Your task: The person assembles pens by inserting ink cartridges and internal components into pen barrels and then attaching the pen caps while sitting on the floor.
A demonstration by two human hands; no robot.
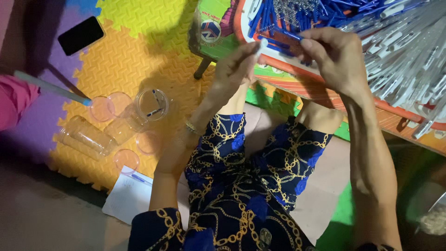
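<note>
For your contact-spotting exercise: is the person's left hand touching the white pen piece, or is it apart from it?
Touching. The head view shows the left hand raised before the low table, its fingertips pinched around the white pen piece, with no gap visible between them.

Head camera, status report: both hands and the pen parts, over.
Left hand pinching a white pen piece. Right hand gripping a blue pen piece. Both raised over the low table of pen parts. Nothing blocking.

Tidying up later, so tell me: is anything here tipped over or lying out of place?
Yes. One clear plastic cup lies on its side on the yellow foam mat, beside an upright cup, and loose lids are scattered around them. Nothing looks spilled.
</note>
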